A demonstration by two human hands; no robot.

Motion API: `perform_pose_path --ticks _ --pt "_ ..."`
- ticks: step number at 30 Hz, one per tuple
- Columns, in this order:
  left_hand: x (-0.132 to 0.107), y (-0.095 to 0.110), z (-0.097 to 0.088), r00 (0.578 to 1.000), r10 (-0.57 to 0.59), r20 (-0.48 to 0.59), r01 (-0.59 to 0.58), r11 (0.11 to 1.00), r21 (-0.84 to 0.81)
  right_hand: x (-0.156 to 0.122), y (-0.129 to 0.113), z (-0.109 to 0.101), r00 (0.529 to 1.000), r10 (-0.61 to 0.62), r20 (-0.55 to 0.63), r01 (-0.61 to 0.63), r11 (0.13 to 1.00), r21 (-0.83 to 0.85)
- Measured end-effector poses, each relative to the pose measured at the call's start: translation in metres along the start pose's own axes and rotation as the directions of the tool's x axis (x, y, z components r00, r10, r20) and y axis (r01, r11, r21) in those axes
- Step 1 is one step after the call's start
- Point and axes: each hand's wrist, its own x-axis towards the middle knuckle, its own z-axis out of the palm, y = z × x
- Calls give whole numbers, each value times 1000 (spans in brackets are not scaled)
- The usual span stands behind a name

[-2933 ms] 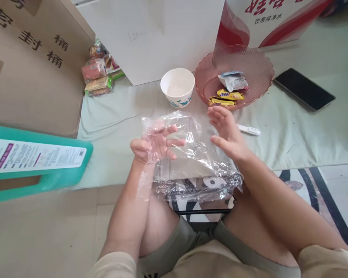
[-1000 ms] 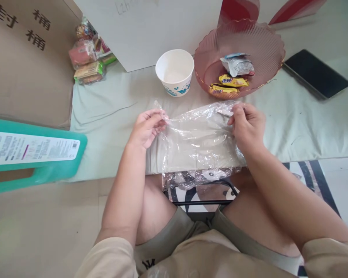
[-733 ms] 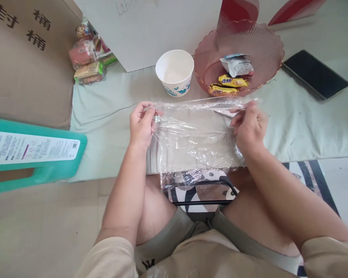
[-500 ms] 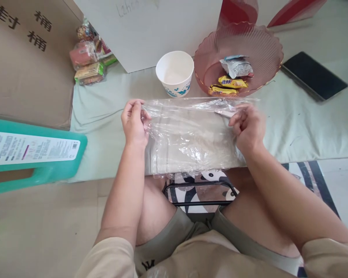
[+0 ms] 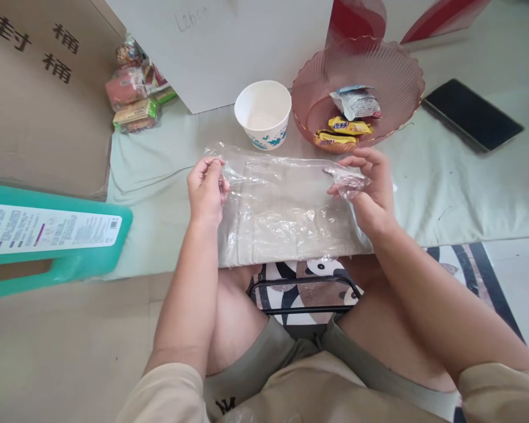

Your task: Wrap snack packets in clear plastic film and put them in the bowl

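Note:
A thin, crinkled clear plastic bag [image 5: 286, 217] is stretched between my two hands over the front edge of the cloth-covered table. At its upper left corner, my left hand [image 5: 206, 188] is closed, pinching the film between thumb and fingers. My right hand [image 5: 372, 188] has a crumpled bit of the film between thumb and fingers at the upper right corner, its upper fingers loosely bent. A greyish-beige surface shows through the plastic; whether it is the tablecloth or something inside, I cannot tell. Just beyond the bag stands a white paper cup [image 5: 264, 111] with a blue-green pattern.
Right of the cup, a pink ribbed bowl [image 5: 397, 76] holds several wrapped snacks [image 5: 350, 124]. A black phone [image 5: 474, 114] lies farther right. On the left are a cardboard box [image 5: 39, 129], a green plastic container [image 5: 88, 258] and packaged snacks [image 5: 136, 111]. A white box [image 5: 229, 53] stands behind.
My right hand has turned and its fingers have loosened and spread, with film bunched in them. The bag's top edge hangs slacker. My left hand keeps its pinch, almost in place.

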Motion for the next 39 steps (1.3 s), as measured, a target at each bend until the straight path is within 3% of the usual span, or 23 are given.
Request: perform_pose_path --ticks 4,7,9,11,14,16,18,21,24,26,29,33,36,39 --pt "-1 1 0 999 30 11 -31 999 12 -1 -1 1 1000 -24 -11 24 999 -26" --pt "0 -2 0 995 101 9 -101 995 19 1 -3 5 987 8 -163 -19 997 -71" --pt "1 -5 0 986 166 -3 -166 986 14 2 -4 6 960 9 -279 -9 1000 2" --pt "1 -7 1 974 224 -19 -224 975 0 3 -4 5 949 -10 -314 46 993 105" --pt "0 -7 2 961 275 -25 -276 960 -51 4 -3 3 986 -8 -167 31 990 135" --pt "-1 -5 2 955 296 -25 -296 948 -119 3 -2 1 998 23 -55 -22 999 25" --pt "-1 -3 0 963 268 13 -260 946 -193 2 -1 -1 999 45 -27 -47 993 -111" --pt "1 -5 -4 974 74 215 -24 974 -225 2 0 -2 999 16 -51 -25 983 -180" --pt "5 -10 -8 922 -95 375 156 978 -138 3 1 -2 997 -24 -69 12 985 -170" --pt "7 -14 -8 936 -76 345 122 986 -113 3 1 -2 997 -45 -67 33 984 -175" --pt "8 -15 -8 975 68 210 -32 985 -169 2 -1 -5 994 -109 -12 105 978 -181" --pt "7 -12 -15 974 199 110 -172 961 -218 1 -3 -13 989 -145 11 144 968 -206" --pt "4 -10 -24 962 165 216 -125 974 -188 1 -2 -17 988 -127 93 145 963 -229" --pt "1 -10 -32 931 40 362 -6 995 -96 1 0 -20 977 -137 166 175 954 -243"
